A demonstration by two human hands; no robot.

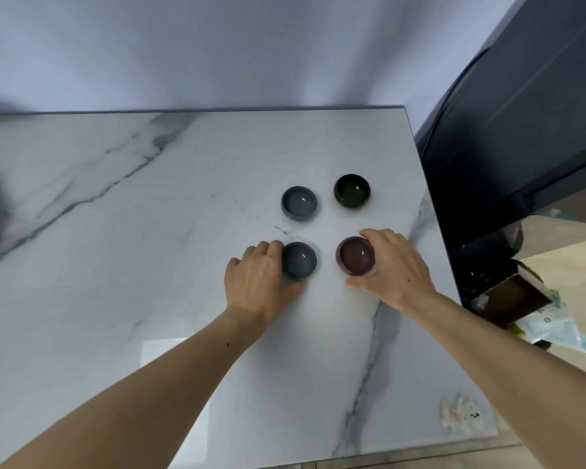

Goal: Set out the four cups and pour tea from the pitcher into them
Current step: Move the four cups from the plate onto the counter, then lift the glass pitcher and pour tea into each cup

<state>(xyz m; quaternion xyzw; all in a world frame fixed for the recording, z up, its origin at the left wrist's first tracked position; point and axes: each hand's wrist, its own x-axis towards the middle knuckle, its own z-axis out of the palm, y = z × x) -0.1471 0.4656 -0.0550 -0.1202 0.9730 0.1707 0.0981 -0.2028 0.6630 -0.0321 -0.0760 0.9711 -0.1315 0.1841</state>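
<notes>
Setting two small glazed cups down near the marble table's (115, 231) right edge.
Your left hand (257, 279) grips the grey-blue round cup (298, 260), your right hand (396, 265) the maroon round cup (355, 256); no pitcher is visible.

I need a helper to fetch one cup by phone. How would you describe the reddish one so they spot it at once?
On the white marble-patterned table, four small round glazed cups sit in a square near the right edge. The maroon cup is the near-right one, gripped by the right hand. Its neighbours are grey-blue or dark green; only it is reddish.

Marble table (115, 265): 4 cups (299, 202), crumpled paper (459, 412).
</notes>
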